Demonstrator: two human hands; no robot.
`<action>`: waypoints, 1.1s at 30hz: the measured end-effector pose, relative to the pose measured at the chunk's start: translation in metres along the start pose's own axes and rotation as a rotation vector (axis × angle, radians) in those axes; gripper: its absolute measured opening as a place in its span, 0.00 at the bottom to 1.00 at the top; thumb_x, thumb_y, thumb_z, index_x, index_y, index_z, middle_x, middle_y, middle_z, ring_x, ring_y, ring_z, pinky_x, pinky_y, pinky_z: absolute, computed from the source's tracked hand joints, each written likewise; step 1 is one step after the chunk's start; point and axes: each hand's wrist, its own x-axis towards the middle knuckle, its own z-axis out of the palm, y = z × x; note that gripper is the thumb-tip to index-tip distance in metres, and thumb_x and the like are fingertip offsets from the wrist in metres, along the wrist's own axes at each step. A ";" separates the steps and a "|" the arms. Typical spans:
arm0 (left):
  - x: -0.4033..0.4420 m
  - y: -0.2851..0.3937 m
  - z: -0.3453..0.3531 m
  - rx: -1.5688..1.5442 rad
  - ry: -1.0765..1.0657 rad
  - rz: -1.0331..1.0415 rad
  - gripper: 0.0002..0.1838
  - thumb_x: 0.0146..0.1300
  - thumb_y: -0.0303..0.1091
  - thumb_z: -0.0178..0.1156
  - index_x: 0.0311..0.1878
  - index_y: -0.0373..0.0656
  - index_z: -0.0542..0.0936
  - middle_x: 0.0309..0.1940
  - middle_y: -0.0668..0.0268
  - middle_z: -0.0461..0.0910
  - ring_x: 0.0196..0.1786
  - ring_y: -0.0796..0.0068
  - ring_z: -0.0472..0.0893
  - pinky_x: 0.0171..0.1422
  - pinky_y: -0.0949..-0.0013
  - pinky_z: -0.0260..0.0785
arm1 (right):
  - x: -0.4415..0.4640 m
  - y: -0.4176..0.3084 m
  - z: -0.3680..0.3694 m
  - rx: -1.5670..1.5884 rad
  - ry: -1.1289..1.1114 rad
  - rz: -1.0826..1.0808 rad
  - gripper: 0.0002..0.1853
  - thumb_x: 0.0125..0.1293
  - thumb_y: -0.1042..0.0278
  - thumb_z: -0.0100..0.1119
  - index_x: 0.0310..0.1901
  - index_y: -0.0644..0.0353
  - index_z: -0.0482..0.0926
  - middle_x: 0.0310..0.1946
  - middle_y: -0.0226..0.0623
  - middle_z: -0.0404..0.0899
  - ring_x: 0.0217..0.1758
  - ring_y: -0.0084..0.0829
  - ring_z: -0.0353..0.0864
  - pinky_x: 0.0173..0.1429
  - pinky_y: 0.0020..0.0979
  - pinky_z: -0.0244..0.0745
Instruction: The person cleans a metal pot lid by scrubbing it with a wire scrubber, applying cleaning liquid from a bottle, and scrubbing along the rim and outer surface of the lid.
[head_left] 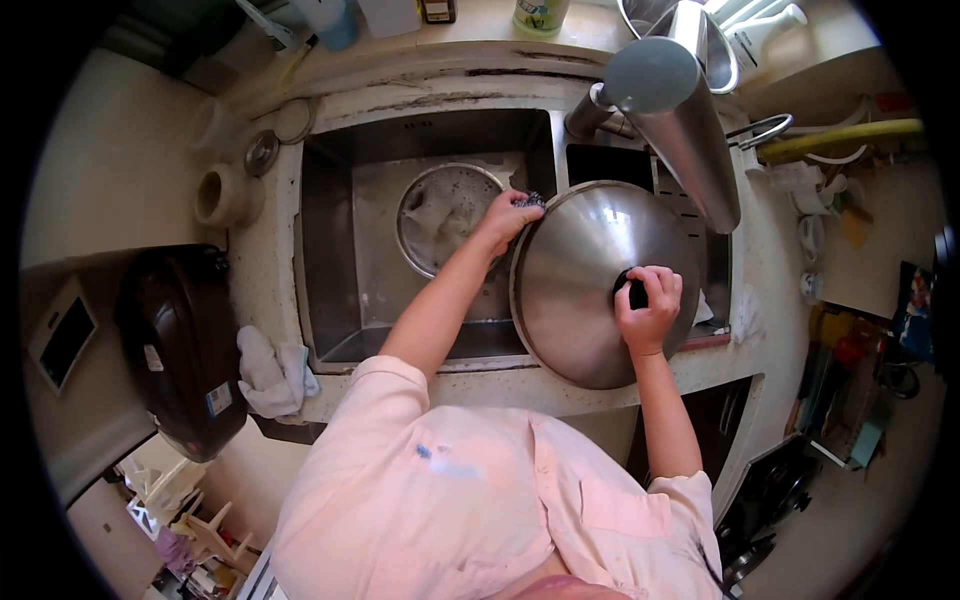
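Observation:
A large domed metal pot lid [580, 290] leans over the divider between the two sink bowls. My right hand [648, 305] is closed round its black knob [631, 290]. At the lid's upper left edge, my left hand [508, 217] pinches a steel wool scourer [530, 202] against or close beside the rim. Below that hand, a round metal basin [450, 215] with sudsy water stands in the left bowl of the sink [375, 310]. The lid hides much of the right bowl.
A thick metal faucet [690, 140] rises behind the lid. White cloths [270, 375] lie on the counter left of the sink, near a dark brown appliance [180, 345]. Bottles, including a green-labelled one [541, 15], line the back ledge.

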 end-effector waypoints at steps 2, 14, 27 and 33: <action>-0.009 -0.010 0.000 -0.069 0.018 -0.049 0.26 0.51 0.33 0.66 0.54 0.38 0.72 0.42 0.60 0.78 0.45 0.71 0.78 0.50 0.66 0.73 | 0.001 -0.001 0.000 0.009 0.009 -0.008 0.08 0.43 0.76 0.60 0.29 0.55 0.77 0.30 0.34 0.74 0.35 0.39 0.71 0.41 0.36 0.69; -0.021 -0.040 -0.006 -0.269 0.023 -0.057 0.23 0.54 0.31 0.65 0.53 0.36 0.71 0.40 0.59 0.78 0.41 0.69 0.79 0.46 0.65 0.75 | 0.003 0.001 0.001 0.005 0.013 -0.012 0.08 0.44 0.76 0.60 0.29 0.55 0.78 0.30 0.34 0.74 0.35 0.39 0.71 0.41 0.36 0.69; -0.019 -0.015 0.007 -0.255 0.066 -0.027 0.23 0.55 0.31 0.64 0.53 0.37 0.71 0.42 0.60 0.78 0.43 0.70 0.79 0.47 0.66 0.74 | 0.001 0.000 0.002 -0.013 0.011 0.002 0.08 0.43 0.75 0.60 0.29 0.55 0.78 0.30 0.33 0.74 0.35 0.38 0.71 0.41 0.36 0.69; -0.013 -0.033 -0.001 -0.152 0.063 0.012 0.23 0.54 0.32 0.65 0.53 0.37 0.72 0.41 0.60 0.78 0.44 0.69 0.78 0.48 0.65 0.73 | 0.000 0.002 0.003 -0.009 0.014 -0.014 0.08 0.44 0.75 0.59 0.29 0.54 0.78 0.30 0.33 0.74 0.35 0.38 0.71 0.41 0.36 0.69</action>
